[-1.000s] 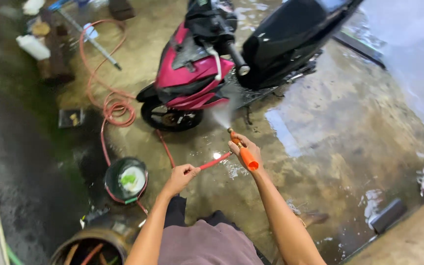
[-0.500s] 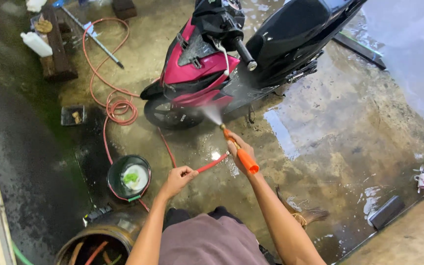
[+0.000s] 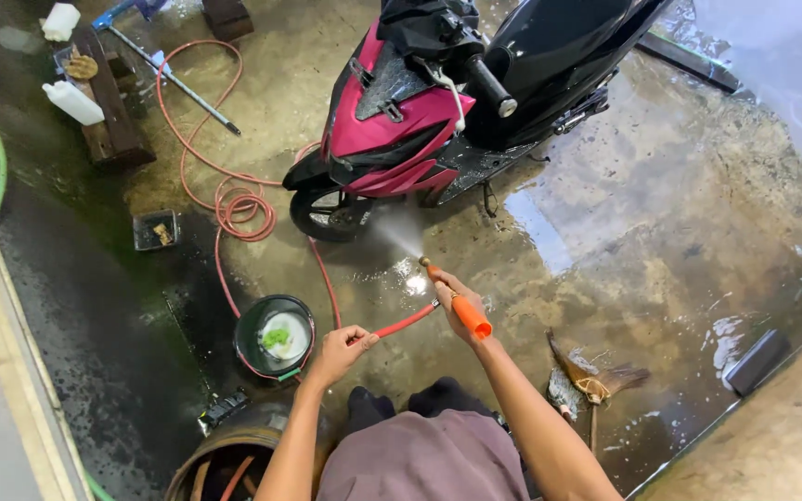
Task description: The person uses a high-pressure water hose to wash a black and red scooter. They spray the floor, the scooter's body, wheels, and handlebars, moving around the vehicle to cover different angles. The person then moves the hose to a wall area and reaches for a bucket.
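A: Where do we hold the spray nozzle?

B: Our right hand is closed around its orange grip, near centre. Spray leaves the tip toward the front wheel of the pink-and-black scooter, farther off.

A: And the left hand?

B: It pinches the red hose just behind the nozzle. The hose runs left past a dark bucket and coils on the wet concrete floor.

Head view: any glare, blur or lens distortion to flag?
Head view: sky glare on the wet floor; a bright glint beside the spray nozzle; spray mist softens the front wheel; wide-angle bend at the edges; both hands sharp.
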